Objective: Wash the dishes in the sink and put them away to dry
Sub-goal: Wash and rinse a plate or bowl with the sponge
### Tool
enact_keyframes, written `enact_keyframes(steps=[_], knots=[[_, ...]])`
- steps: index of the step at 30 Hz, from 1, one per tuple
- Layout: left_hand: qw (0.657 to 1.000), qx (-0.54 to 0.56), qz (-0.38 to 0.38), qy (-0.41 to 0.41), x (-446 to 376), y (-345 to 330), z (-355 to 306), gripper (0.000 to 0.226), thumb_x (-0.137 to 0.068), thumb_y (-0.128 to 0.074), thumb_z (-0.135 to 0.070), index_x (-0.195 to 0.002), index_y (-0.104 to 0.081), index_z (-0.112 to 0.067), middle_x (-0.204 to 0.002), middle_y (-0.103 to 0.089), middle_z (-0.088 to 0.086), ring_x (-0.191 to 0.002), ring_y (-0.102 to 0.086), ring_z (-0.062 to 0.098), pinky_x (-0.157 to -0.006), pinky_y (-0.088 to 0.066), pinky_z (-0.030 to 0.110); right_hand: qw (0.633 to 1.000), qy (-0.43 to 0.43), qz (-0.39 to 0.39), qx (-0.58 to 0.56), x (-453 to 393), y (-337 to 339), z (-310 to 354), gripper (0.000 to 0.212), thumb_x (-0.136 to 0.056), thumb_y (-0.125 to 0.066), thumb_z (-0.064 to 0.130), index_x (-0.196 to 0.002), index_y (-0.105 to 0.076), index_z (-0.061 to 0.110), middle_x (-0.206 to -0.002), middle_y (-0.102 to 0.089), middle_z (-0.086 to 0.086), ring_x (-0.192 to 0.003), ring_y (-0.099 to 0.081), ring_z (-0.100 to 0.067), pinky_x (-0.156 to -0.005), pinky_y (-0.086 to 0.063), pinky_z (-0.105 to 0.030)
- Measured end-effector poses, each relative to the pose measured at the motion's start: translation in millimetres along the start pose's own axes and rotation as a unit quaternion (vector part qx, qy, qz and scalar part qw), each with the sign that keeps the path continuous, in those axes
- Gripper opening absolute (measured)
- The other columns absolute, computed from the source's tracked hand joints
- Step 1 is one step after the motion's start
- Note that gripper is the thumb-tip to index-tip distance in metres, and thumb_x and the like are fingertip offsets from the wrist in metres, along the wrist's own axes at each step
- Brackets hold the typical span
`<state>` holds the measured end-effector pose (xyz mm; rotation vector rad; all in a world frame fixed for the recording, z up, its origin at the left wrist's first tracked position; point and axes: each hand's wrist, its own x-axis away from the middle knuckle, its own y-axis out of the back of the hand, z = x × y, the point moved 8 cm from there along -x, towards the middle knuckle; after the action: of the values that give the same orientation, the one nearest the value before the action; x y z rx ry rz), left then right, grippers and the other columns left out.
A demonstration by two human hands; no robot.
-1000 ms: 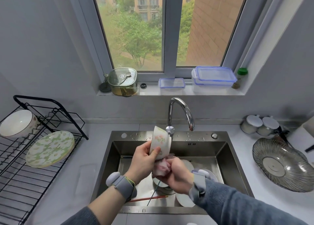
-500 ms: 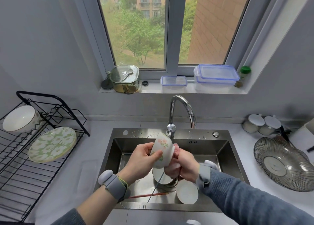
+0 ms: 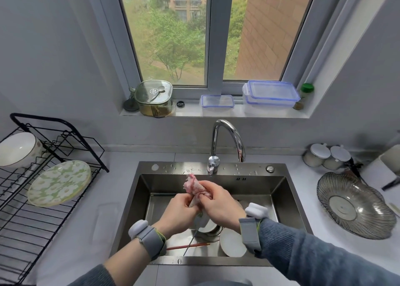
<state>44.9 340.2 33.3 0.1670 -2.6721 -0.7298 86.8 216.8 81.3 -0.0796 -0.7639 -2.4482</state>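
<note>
Both of my hands are together over the steel sink (image 3: 283, 190). My left hand (image 3: 177, 214) grips a small floral bowl (image 3: 198, 219), which is mostly hidden between my hands and shows only a white sliver. A pink cloth (image 3: 193, 185) is pressed against the bowl by my right hand (image 3: 220, 205), and its frayed end sticks up. Below my hands, a white dish (image 3: 232, 242), another bowl (image 3: 211, 226) over the drain and red chopsticks (image 3: 190, 245) lie in the sink. The faucet (image 3: 227, 138) shows no running water.
On the counter at the left stands a black wire drying rack (image 3: 32, 216) holding a white bowl (image 3: 17, 149) and a green floral plate (image 3: 59, 183). A glass ribbed bowl (image 3: 355, 205) and two lidded jars (image 3: 326, 157) sit at the right. Plastic containers (image 3: 270, 95) line the windowsill.
The floral bowl was held up in plain sight before. It has dropped lower and turned between my hands, and the pink cloth now shows above them.
</note>
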Motion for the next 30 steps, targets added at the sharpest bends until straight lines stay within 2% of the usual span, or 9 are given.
enact_keyframes(steps=[4,7,9,12,16,19,21,25,30], knots=[[0.999,0.019,0.016,-0.036,9,8,-12,0.027,-0.096,-0.065,-0.033,-0.08,-0.073,-0.012,-0.075,-0.074,0.002,-0.061,-0.053,-0.003,-0.058,-0.043,0.021,1.0,0.012,-0.004,-0.007,-2,1,-8,0.054,-0.101,-0.056,0.026,-0.153,-0.043,0.037,-0.139,-0.059,0.013,-0.126,-0.055,-0.007,-0.111,-0.041,-0.028],[0.998,0.009,0.028,-0.053,15,15,-15,0.019,-0.095,-0.068,-0.03,-0.085,-0.073,-0.014,-0.083,-0.076,0.003,-0.065,-0.057,-0.001,-0.061,-0.045,0.023,1.0,-0.013,-0.001,-0.025,-10,5,-22,0.064,-0.104,-0.053,0.033,-0.161,-0.026,0.037,-0.137,-0.053,0.012,-0.13,-0.052,-0.01,-0.112,-0.038,-0.027],[0.998,0.006,0.024,-0.058,18,20,-18,0.016,-0.094,-0.069,-0.027,-0.086,-0.073,-0.014,-0.084,-0.076,0.004,-0.067,-0.058,0.002,-0.064,-0.047,0.025,0.999,-0.024,-0.004,-0.041,-17,10,-29,0.053,-0.104,-0.052,0.035,-0.155,-0.039,0.038,-0.134,-0.057,0.014,-0.128,-0.055,-0.012,-0.109,-0.04,-0.027],[0.997,0.049,0.026,-0.055,23,25,-26,0.012,-0.097,-0.068,-0.023,-0.093,-0.076,-0.015,-0.086,-0.077,0.003,-0.07,-0.064,0.002,-0.065,-0.051,0.021,0.99,-0.08,-0.015,-0.117,-29,19,-44,0.026,-0.105,-0.051,0.031,-0.127,-0.064,0.034,-0.121,-0.07,0.006,-0.116,-0.065,-0.018,-0.101,-0.052,-0.035],[0.985,0.158,0.021,-0.061,28,30,-40,0.013,-0.1,-0.065,-0.017,-0.103,-0.076,-0.012,-0.094,-0.078,0.005,-0.079,-0.068,0.007,-0.069,-0.054,0.02,0.934,-0.189,0.003,-0.304,-32,19,-63,0.026,-0.104,-0.054,0.028,-0.124,-0.071,0.026,-0.117,-0.076,-0.006,-0.103,-0.072,-0.028,-0.073,-0.06,-0.042],[0.967,0.244,0.016,-0.066,29,32,-50,0.015,-0.1,-0.062,-0.012,-0.109,-0.073,-0.006,-0.094,-0.078,0.006,-0.08,-0.07,0.008,-0.068,-0.053,0.019,0.878,-0.229,0.041,-0.418,-27,12,-65,0.032,-0.103,-0.054,0.029,-0.128,-0.071,0.018,-0.116,-0.076,-0.009,-0.091,-0.072,-0.024,-0.067,-0.061,-0.037],[0.949,0.309,0.021,-0.061,28,31,-53,0.02,-0.099,-0.062,-0.012,-0.114,-0.071,-0.004,-0.097,-0.077,0.008,-0.083,-0.07,0.014,-0.07,-0.055,0.024,0.855,-0.247,0.045,-0.454,-24,7,-67,0.035,-0.105,-0.051,0.03,-0.13,-0.069,0.013,-0.115,-0.076,-0.009,-0.087,-0.072,-0.023,-0.068,-0.062,-0.037],[0.917,0.395,0.05,-0.031,23,26,-51,0.037,-0.091,-0.062,-0.025,-0.123,-0.068,-0.005,-0.108,-0.074,0.015,-0.091,-0.069,0.022,-0.077,-0.059,0.035,0.82,-0.238,0.046,-0.518,-22,-2,-62,0.035,-0.108,-0.045,0.022,-0.134,-0.065,0.01,-0.127,-0.071,-0.015,-0.1,-0.071,-0.03,-0.074,-0.064,-0.04],[0.928,0.364,0.076,-0.017,21,22,-43,0.036,-0.096,-0.057,-0.029,-0.124,-0.066,-0.008,-0.113,-0.074,0.017,-0.096,-0.07,0.023,-0.088,-0.058,0.043,0.811,-0.225,0.014,-0.54,-19,-8,-60,0.03,-0.106,-0.049,0.016,-0.129,-0.068,0.016,-0.126,-0.072,-0.016,-0.124,-0.063,-0.04,-0.099,-0.054,-0.056]])
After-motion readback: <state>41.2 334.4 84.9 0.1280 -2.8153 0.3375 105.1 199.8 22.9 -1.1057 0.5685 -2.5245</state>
